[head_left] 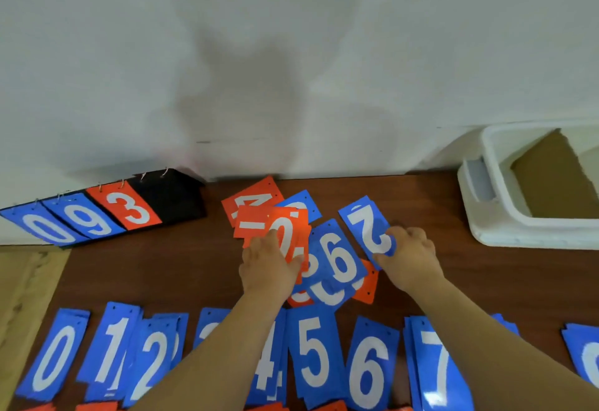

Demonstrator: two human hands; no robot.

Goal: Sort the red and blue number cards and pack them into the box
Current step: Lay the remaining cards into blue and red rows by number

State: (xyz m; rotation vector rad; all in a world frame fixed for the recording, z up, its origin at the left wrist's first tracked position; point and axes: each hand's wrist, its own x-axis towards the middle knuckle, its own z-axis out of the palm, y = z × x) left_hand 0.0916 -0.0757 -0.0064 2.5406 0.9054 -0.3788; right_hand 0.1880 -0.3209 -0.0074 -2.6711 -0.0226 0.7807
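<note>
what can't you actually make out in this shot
Head view:
- Blue row card: digit covered by the left forearm.
- Blue card at the right edge: digit cut off by the frame.
- Red cards along the bottom edge: only slivers show.
- Pile cards under the top blue card: digits overlapped.
- Left hand on the red 0 card: gripping or pressing, unclear.
- Right hand pinches the blue 2 card, hiding its lower end.

Both arms reach forward; left hand [269, 265] and right hand [410, 258] seemingly pinch, fingers curled.
</note>
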